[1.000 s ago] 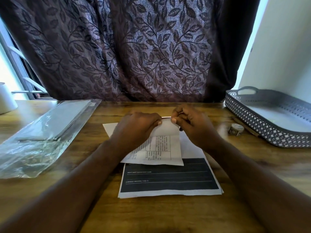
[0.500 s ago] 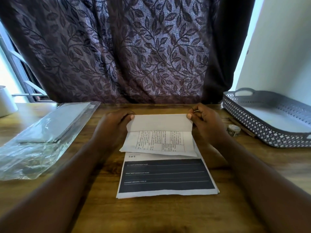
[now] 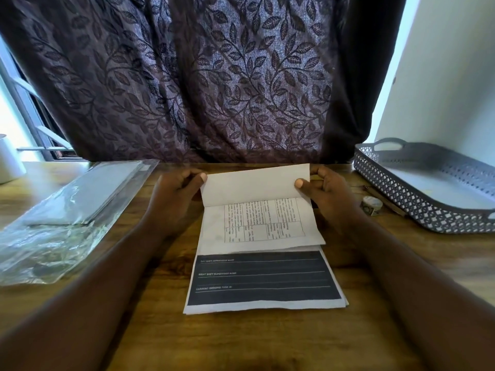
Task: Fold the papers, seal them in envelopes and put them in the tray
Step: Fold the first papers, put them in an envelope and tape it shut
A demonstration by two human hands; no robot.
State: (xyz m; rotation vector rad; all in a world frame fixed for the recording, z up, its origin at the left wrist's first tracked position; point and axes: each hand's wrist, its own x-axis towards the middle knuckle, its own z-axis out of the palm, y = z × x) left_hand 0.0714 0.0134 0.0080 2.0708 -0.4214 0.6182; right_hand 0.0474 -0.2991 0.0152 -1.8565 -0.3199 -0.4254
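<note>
Paper (image 3: pixel 267 226): printed sheet, top flap folded up, lying on stack (image 3: pixel 262 279) at middle of surface (image 3: pixel 241 341). Left hand (image 3: pixel 174 199): grip pinching flap's left edge. Right hand (image 3: pixel 329 194): grip pinching flap's right edge. Tray (image 3: pixel 417 207): grey, latticed, far right. Roll (image 3: pixel 371 206): small, just beside tray. Envelopes (image 3: pixel 80 194): in clear wrap, left

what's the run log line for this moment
step: folding | left hand: pinches paper left edge | right hand: pinches right edge | printed sheets: flat beneath
</note>
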